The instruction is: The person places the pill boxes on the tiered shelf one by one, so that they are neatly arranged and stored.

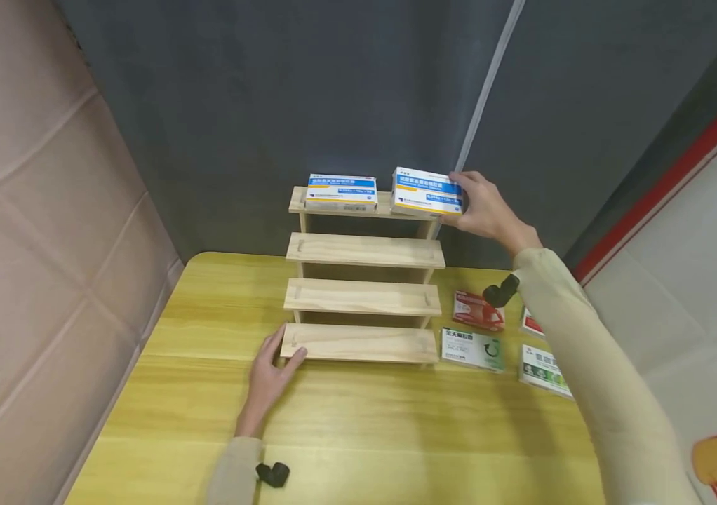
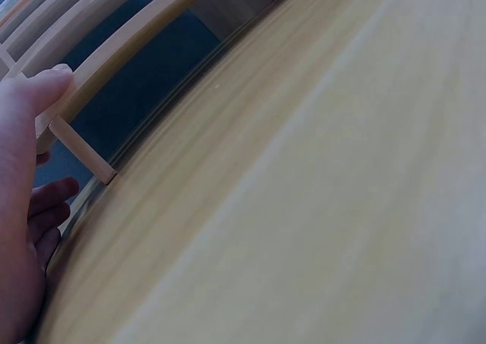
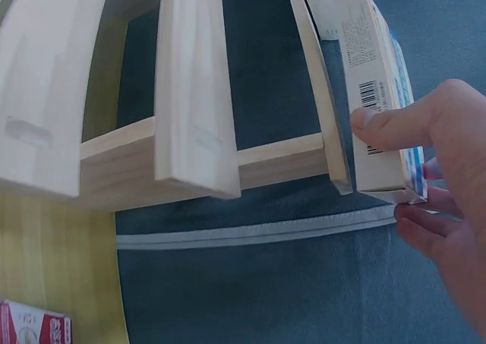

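A stepped wooden rack (image 1: 365, 298) with several shelves stands on the table. My right hand (image 1: 487, 210) pinches a blue-and-white medicine box (image 1: 426, 191) by its right end, at the right side of the top shelf. In the right wrist view the thumb (image 3: 391, 127) lies across the barcode side of that box (image 3: 372, 93), and a narrow gap shows between box and shelf. A matching medicine box (image 1: 341, 192) lies on the left of the top shelf. My left hand (image 1: 270, 375) grips the left end of the lowest shelf (image 1: 358, 342), thumb on top.
Right of the rack lie a red medicine box (image 1: 478, 311) and a green-and-white one (image 1: 472, 349). Farther right, partly behind the right sleeve, are another green-and-white box (image 1: 544, 369) and a red-and-white one (image 1: 530, 323). A dark curtain (image 1: 270, 105) hangs behind the rack.
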`<state>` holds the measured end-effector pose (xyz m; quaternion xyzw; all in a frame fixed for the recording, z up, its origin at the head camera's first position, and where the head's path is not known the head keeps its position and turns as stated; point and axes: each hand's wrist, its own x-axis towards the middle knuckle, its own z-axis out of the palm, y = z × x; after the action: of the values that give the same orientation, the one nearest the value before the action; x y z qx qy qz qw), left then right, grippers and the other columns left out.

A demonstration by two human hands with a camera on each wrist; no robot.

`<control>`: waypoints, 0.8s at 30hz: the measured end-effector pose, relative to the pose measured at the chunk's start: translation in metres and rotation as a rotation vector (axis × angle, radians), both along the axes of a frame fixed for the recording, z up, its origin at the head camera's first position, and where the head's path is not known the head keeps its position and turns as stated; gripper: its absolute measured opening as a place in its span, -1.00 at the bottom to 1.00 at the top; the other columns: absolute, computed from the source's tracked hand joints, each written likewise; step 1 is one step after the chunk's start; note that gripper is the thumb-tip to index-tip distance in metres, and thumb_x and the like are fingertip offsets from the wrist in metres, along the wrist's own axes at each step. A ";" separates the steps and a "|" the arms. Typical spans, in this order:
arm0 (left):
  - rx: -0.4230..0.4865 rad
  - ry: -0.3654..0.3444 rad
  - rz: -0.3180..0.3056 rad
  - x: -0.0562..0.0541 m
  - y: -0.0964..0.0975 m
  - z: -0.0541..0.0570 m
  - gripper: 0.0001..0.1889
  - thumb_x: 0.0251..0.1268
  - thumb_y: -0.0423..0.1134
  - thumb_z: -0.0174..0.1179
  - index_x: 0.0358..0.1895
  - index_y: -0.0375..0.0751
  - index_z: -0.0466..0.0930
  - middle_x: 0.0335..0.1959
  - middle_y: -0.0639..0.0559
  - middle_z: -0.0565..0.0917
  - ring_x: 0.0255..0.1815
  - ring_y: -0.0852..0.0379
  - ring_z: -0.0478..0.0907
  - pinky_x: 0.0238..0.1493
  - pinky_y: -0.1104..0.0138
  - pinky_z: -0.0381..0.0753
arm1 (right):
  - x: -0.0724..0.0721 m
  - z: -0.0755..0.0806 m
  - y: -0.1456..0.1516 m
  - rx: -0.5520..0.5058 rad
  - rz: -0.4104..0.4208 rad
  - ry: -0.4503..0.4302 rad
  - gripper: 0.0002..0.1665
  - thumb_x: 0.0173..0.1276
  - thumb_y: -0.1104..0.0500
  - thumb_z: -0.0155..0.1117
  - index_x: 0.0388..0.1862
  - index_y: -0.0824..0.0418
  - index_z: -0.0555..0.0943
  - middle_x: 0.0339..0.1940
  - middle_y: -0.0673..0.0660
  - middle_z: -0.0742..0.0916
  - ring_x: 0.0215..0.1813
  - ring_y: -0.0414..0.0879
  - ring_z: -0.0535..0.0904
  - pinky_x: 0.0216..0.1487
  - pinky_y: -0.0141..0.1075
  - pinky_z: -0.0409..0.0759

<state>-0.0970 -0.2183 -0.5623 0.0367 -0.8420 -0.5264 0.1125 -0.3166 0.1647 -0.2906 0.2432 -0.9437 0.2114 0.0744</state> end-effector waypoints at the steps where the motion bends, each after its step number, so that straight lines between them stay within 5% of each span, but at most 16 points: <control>1: 0.000 0.000 0.001 0.000 0.000 0.000 -0.22 0.31 0.06 0.36 0.55 0.02 0.28 0.44 -0.12 0.46 0.48 -0.23 0.35 0.51 -0.24 0.26 | -0.001 0.001 -0.001 0.007 -0.001 -0.010 0.04 0.16 0.08 0.51 0.53 0.41 0.26 0.47 0.49 0.38 0.43 0.42 0.34 0.47 0.27 0.34; 13: -0.003 -0.013 -0.016 0.003 0.003 -0.003 -0.21 0.33 0.06 0.34 0.57 0.03 0.24 0.46 -0.15 0.42 0.51 -0.27 0.30 0.49 -0.31 0.23 | -0.016 0.005 -0.014 0.073 0.012 -0.127 0.02 0.15 0.09 0.45 0.52 0.43 0.26 0.43 0.49 0.41 0.36 0.35 0.39 0.46 0.24 0.36; 24: -0.007 -0.011 -0.003 0.001 0.007 -0.005 -0.21 0.31 0.07 0.36 0.56 0.03 0.26 0.46 -0.12 0.44 0.51 -0.25 0.31 0.49 -0.31 0.22 | -0.019 0.004 -0.017 0.079 0.027 -0.137 0.02 0.10 0.11 0.47 0.49 0.47 0.29 0.42 0.51 0.45 0.39 0.36 0.39 0.49 0.22 0.34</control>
<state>-0.0959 -0.2114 -0.5672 0.0378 -0.8444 -0.5234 0.1073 -0.3356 0.1478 -0.2871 0.2436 -0.9508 0.1914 -0.0027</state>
